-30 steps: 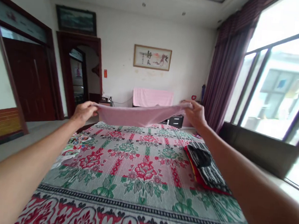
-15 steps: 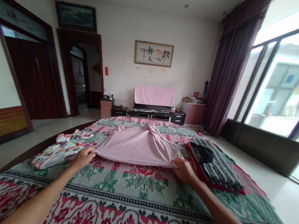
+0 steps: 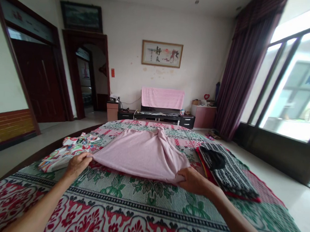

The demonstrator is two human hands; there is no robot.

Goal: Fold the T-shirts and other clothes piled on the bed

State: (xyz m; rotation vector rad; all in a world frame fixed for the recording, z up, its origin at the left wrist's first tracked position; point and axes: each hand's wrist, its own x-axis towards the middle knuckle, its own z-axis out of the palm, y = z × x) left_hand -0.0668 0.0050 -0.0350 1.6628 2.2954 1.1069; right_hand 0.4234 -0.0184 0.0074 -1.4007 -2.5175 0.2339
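A pale pink garment (image 3: pixel 142 152) lies spread on the flower-patterned blanket (image 3: pixel 148 207), its far side bunched into a fold. My left hand (image 3: pixel 78 163) pinches its near left corner, fingers closed on the cloth. At the near right corner my right hand (image 3: pixel 193 180) grips the edge in the same way. The near hem is drawn out between both hands and bows slightly toward me. Close by my left hand rests a crumpled white garment with a colourful print (image 3: pixel 64 154). Right of my right hand lies a folded black-and-grey knitted garment (image 3: pixel 228 167).
Something red (image 3: pixel 255 199) shows beneath the knitted garment. Beyond the blanket's far edge stands a low TV cabinet (image 3: pixel 186 121), with a pink cloth (image 3: pixel 163 98) draped over the screen. Dark doors are on the left; a purple curtain (image 3: pixel 237 75) and large windows are on the right.
My left hand has pulled its corner leftward and my right hand has come slightly nearer to me. The pink garment's near hem is wider and closer. The view has shifted slightly.
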